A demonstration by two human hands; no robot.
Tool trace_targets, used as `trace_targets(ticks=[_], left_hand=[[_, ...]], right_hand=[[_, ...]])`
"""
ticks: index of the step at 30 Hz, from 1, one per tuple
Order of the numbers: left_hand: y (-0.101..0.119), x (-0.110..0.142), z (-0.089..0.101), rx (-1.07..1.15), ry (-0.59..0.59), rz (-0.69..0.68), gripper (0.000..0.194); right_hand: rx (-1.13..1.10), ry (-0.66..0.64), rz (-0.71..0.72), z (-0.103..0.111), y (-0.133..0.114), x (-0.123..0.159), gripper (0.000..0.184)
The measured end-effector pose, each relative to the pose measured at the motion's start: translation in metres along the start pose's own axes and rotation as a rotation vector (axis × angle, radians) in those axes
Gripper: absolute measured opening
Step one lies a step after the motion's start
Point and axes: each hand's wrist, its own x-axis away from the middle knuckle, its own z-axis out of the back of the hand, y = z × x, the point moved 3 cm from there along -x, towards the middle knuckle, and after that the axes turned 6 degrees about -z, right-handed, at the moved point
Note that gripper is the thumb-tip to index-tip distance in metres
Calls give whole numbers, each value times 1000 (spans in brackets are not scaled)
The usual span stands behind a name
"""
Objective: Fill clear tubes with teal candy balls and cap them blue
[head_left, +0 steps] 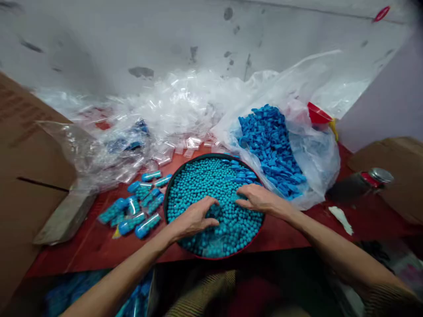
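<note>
1. bare forearms (333, 245) reach over red table (284, 233).
2. left hand (196, 216) over the beads, thumb and fingers curved apart; can't tell if gripping anything.
3. right hand (259, 199) at tray's right side, fingers parted, no held item visible.
4. round tray (166, 193): plenty of turquoise beads (198, 180) remaining, some blue caps (243, 173) far right.
5. looks done: small batch of bead-filled, capped tubes (147, 225) left of tray.
6. seemingly unused: clear bag (319, 158) of loose caps, clear plastic heap (185, 99) behind.

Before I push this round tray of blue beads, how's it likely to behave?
The round tray may feel heavy, since blue beads fill its width. They look loose and round, so a jolt could roll them. The near rim sits about at the red table's edge, so tipping is possible.
</note>
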Motion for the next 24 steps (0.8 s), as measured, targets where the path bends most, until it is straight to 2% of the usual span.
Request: trace_targets(ticks=[4,6,8,11,13,15,17,21,24], left_hand=[[2,-1,3,-23,164,13,42],[1,-10,6,-45,279,31,52],[-2,-23,8,-17,318,37,55],[-7,-44,10,117,315,42,39],[-13,-50,14,209,371,64,28],[-22,-49,20,290,448,103,25],[-31,-43,25,351,488,130,22],[-47,-30,27,569,477,180,22],[-54,-26,22,822,491,254,30]], right_hand=[[-94,-18,2,5,-6,-14,26],[-189,-22,-3,8,-11,-22,23],[-290,-12,-4,10,-19,-32,20],[-406,85,2,11,-31,-46,15],[-513,149,-13,10,-32,-54,17],[-649,179,-39,7,-22,-58,24],[-709,225,-59,9,-1,-59,29],[-469,396,-179,23,47,-53,23],[-263,389,-256,25,55,-54,22]])
